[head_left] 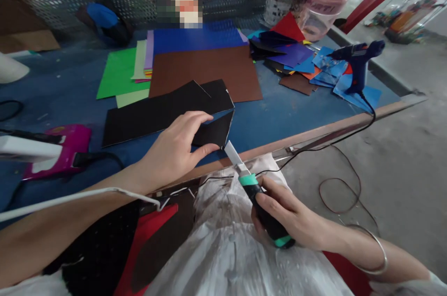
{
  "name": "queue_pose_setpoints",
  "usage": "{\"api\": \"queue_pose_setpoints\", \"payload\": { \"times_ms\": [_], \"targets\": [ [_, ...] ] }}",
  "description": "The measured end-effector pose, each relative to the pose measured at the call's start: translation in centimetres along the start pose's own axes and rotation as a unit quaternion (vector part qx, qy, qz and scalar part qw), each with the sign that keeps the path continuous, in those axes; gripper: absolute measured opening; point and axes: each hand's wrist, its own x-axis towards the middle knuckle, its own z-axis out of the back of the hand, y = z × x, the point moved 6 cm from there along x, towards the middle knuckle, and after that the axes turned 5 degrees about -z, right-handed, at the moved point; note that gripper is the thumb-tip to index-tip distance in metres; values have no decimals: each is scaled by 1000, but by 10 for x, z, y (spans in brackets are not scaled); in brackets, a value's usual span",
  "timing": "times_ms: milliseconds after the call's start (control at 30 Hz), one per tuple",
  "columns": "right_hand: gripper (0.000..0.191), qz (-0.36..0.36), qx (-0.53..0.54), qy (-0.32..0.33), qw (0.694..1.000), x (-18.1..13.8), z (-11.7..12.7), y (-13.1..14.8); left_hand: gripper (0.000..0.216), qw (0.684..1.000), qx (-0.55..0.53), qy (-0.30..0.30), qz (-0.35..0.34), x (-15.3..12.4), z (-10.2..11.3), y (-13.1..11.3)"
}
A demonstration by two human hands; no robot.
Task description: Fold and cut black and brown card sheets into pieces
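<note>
The left hand (176, 144) has its thumb and fingers (204, 116) pinching a small black card panel (214, 130), thumb at the lower edge and fingertips at the upper. This panel is tilted above the near part of the blue bench (289, 121). The right hand (286, 209) has its fingers wrapped around the black-and-green handle of a utility knife (249, 184); the bare blade points up and away from them, its tip just beside the panel's lower corner. Whether blade and card touch, I cannot tell.

Just beyond the left fingers lies a long black card strip (153, 116); whether it joins the held panel is unclear. Farther beyond them are a brown sheet (206, 72) and a bright green sheet (118, 72). A magenta power strip (75, 144) sits left of those fingers. Beyond and to the right of the right fingers are coloured paper scraps (296, 56) and a blue glue gun (359, 60).
</note>
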Motion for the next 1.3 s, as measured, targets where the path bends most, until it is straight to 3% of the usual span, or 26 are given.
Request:
{"api": "queue_pose_setpoints", "payload": {
  "times_ms": [233,400,533,633,733,800,933,1100,1200,1300],
  "targets": [
    [49,23,-46,-38,998,-3,8,4,70,993,28,91,72,20,-5,9],
    [49,40,-90,-56,994,-2,11,8,81,974,-15,147,174,32,-7,25],
    [48,58,-88,-55,993,0,13,8,65,950,-202,94,219,34,-10,30],
    [46,84,-75,-40,993,3,13,7,40,888,-389,55,237,33,-15,29],
    [45,86,-51,-19,995,7,12,4,31,848,-471,55,235,33,-19,27],
    [46,76,-44,-12,996,8,10,2,36,857,-462,68,216,32,-19,25],
    [49,56,-11,13,998,8,6,-2,60,917,-365,52,150,29,-17,24],
    [49,36,3,15,999,10,4,-8,62,992,-107,30,58,27,-14,13],
    [49,37,9,15,999,10,4,-11,64,1000,5,21,3,27,-14,5],
    [48,41,14,19,999,9,5,-12,56,999,37,1,-18,26,-13,2]
  ]
}}
